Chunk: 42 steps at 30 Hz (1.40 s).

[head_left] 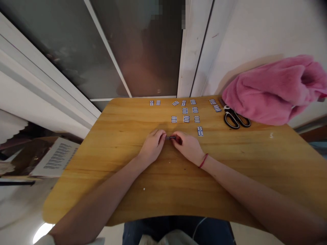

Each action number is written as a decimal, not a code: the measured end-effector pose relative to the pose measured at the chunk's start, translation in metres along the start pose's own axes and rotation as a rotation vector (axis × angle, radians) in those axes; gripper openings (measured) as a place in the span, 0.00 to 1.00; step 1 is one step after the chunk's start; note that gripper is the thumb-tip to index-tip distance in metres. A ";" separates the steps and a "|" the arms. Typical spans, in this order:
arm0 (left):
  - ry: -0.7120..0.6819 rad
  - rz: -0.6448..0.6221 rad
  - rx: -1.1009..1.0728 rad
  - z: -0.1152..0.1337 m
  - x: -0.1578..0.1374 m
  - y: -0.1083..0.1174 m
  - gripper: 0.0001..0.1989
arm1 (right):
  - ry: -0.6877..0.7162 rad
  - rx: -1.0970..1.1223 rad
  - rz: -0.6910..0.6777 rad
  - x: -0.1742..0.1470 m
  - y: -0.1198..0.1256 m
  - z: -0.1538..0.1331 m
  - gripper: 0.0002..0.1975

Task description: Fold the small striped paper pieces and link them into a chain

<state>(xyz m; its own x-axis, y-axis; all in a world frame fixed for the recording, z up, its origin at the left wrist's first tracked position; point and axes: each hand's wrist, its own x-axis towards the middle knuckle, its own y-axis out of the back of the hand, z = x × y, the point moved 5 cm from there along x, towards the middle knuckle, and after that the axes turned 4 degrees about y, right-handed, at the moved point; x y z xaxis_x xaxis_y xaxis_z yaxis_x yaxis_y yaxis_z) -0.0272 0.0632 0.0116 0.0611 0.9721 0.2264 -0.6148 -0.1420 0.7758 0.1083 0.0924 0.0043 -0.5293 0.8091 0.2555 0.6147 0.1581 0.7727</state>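
Note:
Low over the middle of the wooden table (pixel 122 143), my left hand (pixel 152 144) and my right hand (pixel 187 144) face each other, fingertips pinched. Between them is a small thin dark strip (pixel 170 137), seen edge-on, with one end in each hand; its exact kind is too small to make out. A red band (pixel 203 160) circles my right wrist. Beyond my hands lie several small blue-and-white striped pieces (pixel 186 119). The nearest such piece (pixel 200 131) is just past my right hand.
Scissors (pixel 235 119) with black handles lie at the back right, blades partly under a pink plush cloth (pixel 276 92). A glass-panelled door (pixel 143 51) stands behind the table. A printed carton (pixel 55 156) is on the left, below table height. Tiny white specks (pixel 144 189) dot the near tabletop.

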 end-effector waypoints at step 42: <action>-0.059 -0.025 0.107 0.002 0.000 -0.005 0.04 | 0.013 -0.077 -0.019 0.000 -0.003 0.003 0.04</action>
<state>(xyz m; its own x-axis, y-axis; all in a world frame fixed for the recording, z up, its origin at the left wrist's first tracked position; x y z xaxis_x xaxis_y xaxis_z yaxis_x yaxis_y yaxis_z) -0.0220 0.0640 0.0088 0.1234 0.9635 0.2374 -0.5248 -0.1397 0.8397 0.1079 0.0937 0.0008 -0.5487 0.7986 0.2472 0.5575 0.1292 0.8201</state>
